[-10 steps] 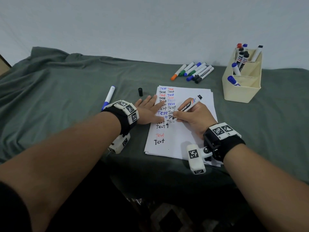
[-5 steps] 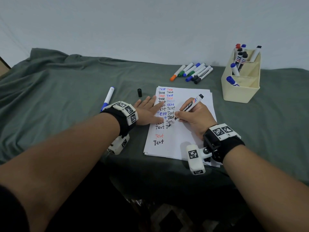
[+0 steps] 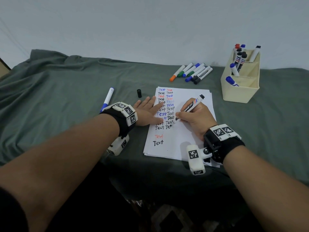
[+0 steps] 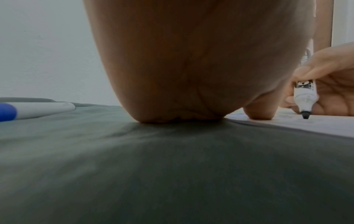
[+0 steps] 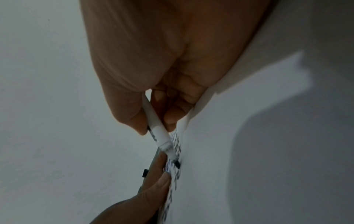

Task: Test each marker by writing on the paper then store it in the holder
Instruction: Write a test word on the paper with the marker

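Right hand (image 3: 194, 120) pinches the black marker (image 3: 190, 108), tip on the paper (image 3: 192, 139) mid-word; left hand (image 3: 147, 113) lies flat, fingers straight, pinning the sheet. Best I use light pressure, finish the letters, then cap (image 3: 139, 93) it for the holder (image 3: 240, 91).

Left hand (image 3: 147, 113) flat, palm down, middle of frame, fingers (image 3: 151, 102) straight and spread. Left arm comes in from lower left. Right hand (image 3: 194, 118) just right of it, fingers curled in writing grip, thumb and first finger pinching. Right arm comes in from lower right. Band on each wrist.
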